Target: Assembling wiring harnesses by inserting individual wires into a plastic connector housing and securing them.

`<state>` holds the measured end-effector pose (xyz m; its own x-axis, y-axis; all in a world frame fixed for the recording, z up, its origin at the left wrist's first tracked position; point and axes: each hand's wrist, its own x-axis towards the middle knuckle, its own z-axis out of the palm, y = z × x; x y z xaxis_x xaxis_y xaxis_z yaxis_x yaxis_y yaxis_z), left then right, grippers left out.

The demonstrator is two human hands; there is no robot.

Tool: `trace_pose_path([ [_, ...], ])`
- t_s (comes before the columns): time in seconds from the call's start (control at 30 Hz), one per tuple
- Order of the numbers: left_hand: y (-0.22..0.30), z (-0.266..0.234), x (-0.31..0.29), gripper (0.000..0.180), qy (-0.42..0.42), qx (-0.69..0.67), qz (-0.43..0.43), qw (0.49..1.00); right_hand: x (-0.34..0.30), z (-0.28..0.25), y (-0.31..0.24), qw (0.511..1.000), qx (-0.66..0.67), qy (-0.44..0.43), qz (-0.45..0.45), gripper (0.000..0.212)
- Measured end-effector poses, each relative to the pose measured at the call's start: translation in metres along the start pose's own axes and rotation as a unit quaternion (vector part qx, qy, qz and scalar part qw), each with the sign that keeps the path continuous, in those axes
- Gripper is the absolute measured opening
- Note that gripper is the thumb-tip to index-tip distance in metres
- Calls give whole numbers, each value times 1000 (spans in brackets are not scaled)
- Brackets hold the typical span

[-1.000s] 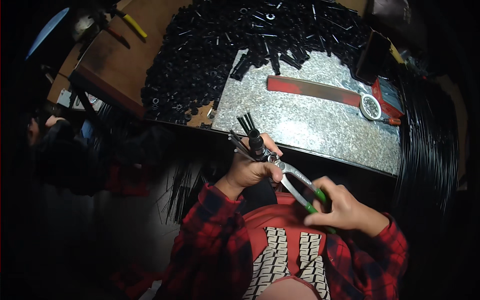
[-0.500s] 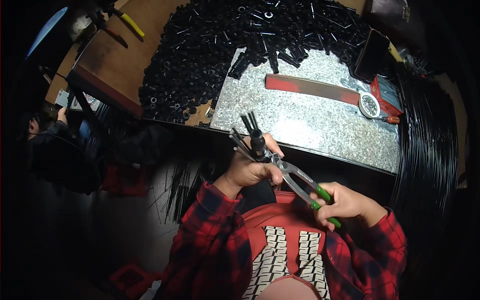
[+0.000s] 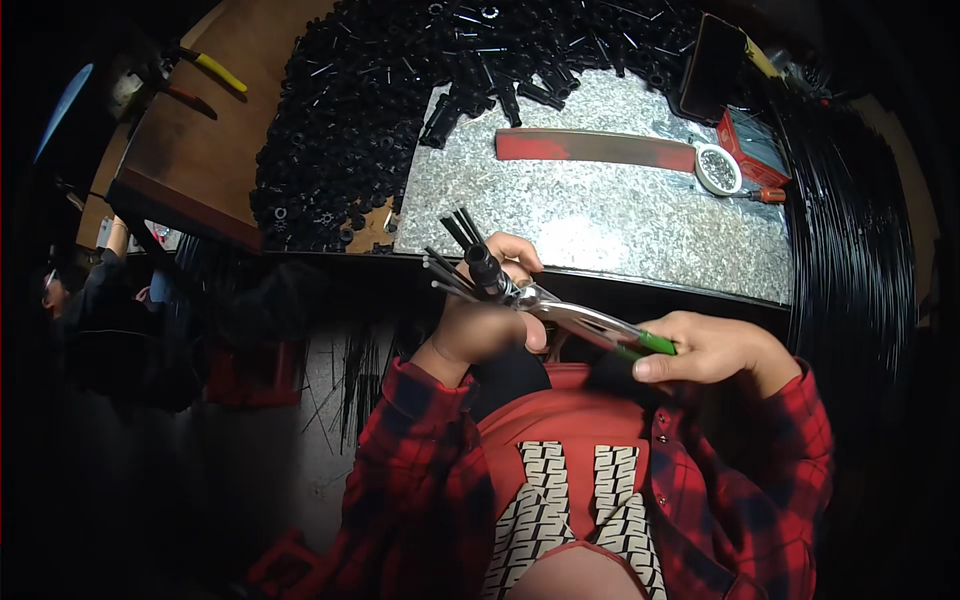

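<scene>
At centre frame the fingers of the left hand [image 3: 487, 322] are wrapped around a short black tube [image 3: 482, 266] from which a bundle of thin black rods [image 3: 447, 258] fans out toward the upper left. The fingers of the right hand [image 3: 712, 350] are clenched round the green handles of a pair of pliers [image 3: 585, 322], whose metal nose meets the black tube just beside the left thumb; whether the nose is biting on the tube or only touching it cannot be told. Both forearms, in red and black checked sleeves, enter from the lower edge, and the assembly is held in the air in front of the worktop [image 3: 600, 225], not resting on it. On the speckled metal sheet of the worktop lie 1 long red bar [image 3: 590, 148] in the upper centre, a small round white container [image 3: 717, 168] at its right end, and a red box [image 3: 752, 150] just beyond. A large heap of black tube pieces [image 3: 370, 110] fills the upper left and top centre. A coil of black cable [image 3: 850, 230] curves down the right side. Yellow-handled tools [image 3: 212, 72] lie on the brown board at upper left. Judgement: 1 piece is in hand and under the pliers; no finished pieces set apart can be made out, and the heap suggests much remains.
</scene>
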<state>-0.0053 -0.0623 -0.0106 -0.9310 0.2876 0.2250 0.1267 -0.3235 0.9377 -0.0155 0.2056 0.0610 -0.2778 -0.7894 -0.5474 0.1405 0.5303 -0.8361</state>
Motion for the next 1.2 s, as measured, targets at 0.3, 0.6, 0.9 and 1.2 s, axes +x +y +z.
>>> trace_pose_path([
  [0.3, -13, 7, -6, 78, 81, 28, 46, 995, 14, 16, -13, 959, -194, 204, -13, 35],
  [0.6, -14, -4, -8, 61, 88, 81, 54, 991, 15, 23, 7, 873, -342, 335, -87, 28],
  [0.9, -17, 1, -3, 81, -12, -42, -5, 999, -9, 24, -9, 706, -567, 416, -82, 26],
  [1.2, -19, 8, 2, 68, -5, 18, -59, 998, -12, 21, -13, 688, -613, 386, -45, 23],
])
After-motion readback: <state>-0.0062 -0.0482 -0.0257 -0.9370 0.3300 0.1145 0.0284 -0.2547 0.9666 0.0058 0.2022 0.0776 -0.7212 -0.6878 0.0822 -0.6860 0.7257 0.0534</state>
